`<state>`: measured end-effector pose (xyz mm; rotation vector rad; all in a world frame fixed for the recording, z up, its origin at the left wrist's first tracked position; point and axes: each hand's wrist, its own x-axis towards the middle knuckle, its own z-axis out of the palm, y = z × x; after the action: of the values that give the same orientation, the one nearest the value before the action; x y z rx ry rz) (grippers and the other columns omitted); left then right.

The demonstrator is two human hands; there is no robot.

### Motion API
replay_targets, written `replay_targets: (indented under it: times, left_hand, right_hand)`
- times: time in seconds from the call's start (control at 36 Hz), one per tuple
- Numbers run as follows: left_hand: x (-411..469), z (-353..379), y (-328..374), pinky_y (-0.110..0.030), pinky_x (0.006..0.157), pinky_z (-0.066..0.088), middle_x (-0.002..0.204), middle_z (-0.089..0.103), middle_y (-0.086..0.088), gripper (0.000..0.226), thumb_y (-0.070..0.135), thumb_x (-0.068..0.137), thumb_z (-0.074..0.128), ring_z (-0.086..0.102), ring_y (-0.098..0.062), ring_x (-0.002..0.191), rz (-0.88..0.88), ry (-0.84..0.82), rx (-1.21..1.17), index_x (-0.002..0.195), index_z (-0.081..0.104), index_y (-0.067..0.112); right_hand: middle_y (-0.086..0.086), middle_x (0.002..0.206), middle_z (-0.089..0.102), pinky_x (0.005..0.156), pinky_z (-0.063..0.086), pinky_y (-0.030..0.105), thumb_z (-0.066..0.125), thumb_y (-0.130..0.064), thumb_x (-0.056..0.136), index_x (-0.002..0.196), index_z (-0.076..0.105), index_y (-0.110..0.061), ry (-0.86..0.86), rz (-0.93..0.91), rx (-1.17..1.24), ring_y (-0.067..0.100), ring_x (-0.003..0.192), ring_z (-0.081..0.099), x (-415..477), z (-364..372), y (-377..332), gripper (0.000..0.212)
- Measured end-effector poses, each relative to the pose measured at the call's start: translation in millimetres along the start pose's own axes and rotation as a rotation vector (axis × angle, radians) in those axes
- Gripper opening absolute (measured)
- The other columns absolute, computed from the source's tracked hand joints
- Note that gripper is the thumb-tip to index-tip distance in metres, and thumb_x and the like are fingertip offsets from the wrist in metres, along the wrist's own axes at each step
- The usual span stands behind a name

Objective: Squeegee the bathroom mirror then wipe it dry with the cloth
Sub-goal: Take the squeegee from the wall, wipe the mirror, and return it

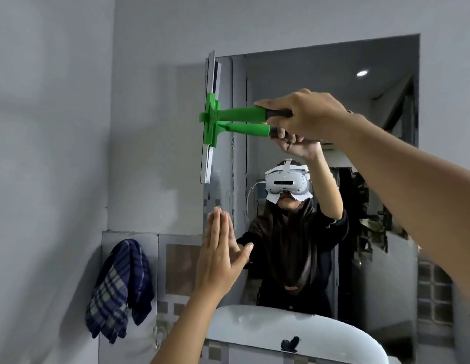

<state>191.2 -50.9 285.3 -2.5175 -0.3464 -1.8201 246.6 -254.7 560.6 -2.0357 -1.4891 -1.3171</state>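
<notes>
The wall mirror fills the upper right of the view and reflects a person wearing a headset. My right hand grips the black end of a green squeegee, its handle horizontal. The long blade stands vertical against the mirror's left edge, near the top. My left hand is flat with fingers straight, pressed on the lower left edge of the mirror and holding nothing. A blue and white checked cloth hangs on the wall to the left of the mirror, below both hands.
A white basin curves under the mirror at the bottom. Grey tiles cover the wall behind the cloth. A plain grey wall stands on the left.
</notes>
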Motion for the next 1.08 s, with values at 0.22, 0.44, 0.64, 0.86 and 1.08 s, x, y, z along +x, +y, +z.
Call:
replay_targets:
  times: [0.22,0.44,0.64,0.86,1.08]
  left_hand:
    - [1.3,0.4,-0.1,-0.030,0.117,0.012,0.158,-0.005,-0.005,0.087,0.064,0.089,0.033,-0.004,-0.018,0.145,-0.002,-0.022,-0.008,0.149,-0.004,0.013]
    - [0.9,1.1,0.7,-0.026,0.115,0.011,0.159,-0.005,-0.002,0.088,0.060,0.087,0.042,-0.004,-0.016,0.145,-0.002,0.010,-0.077,0.149,-0.003,0.018]
    - [0.7,3.1,-2.1,-0.031,0.111,0.026,0.158,-0.007,0.001,0.088,0.061,0.085,0.042,-0.005,-0.014,0.145,0.018,0.032,-0.121,0.149,-0.006,0.023]
    - [1.2,4.6,-2.8,-0.035,0.105,0.037,0.159,0.001,-0.003,0.087,0.068,0.083,0.037,-0.002,-0.014,0.145,0.007,0.055,-0.114,0.148,-0.004,0.028]
    - [2.9,9.3,-11.1,-0.035,0.110,0.031,0.158,0.009,-0.008,0.088,0.066,0.082,0.040,0.005,-0.019,0.145,0.017,0.043,-0.058,0.149,0.010,0.018]
  right_hand:
    - [-0.013,0.092,0.053,0.071,0.030,0.029,0.045,-0.042,0.094,0.133,0.039,-0.053,-0.062,0.045,-0.010,0.013,0.082,0.049,-0.1,-14.0,-4.8,0.040]
    - [-0.014,0.084,0.054,0.072,0.030,0.029,0.040,-0.045,0.095,0.134,0.037,-0.053,-0.103,0.086,-0.058,0.011,0.069,0.047,-17.4,-32.3,4.5,0.039]
    - [-0.015,0.065,0.051,0.056,0.032,0.028,0.039,-0.041,0.097,0.132,0.038,-0.053,-0.085,0.137,-0.131,0.006,0.055,0.046,-51.6,-46.4,26.2,0.037]
    - [-0.014,0.064,0.046,0.051,0.030,0.026,0.040,-0.039,0.098,0.135,0.038,-0.047,-0.010,0.266,-0.093,0.008,0.054,0.039,-89.2,-53.5,51.2,0.038]
    - [0.001,0.088,0.057,0.065,0.034,0.031,0.039,-0.038,0.097,0.136,0.039,-0.042,0.079,0.380,-0.064,0.020,0.070,0.048,-115.8,-37.0,43.4,0.039]
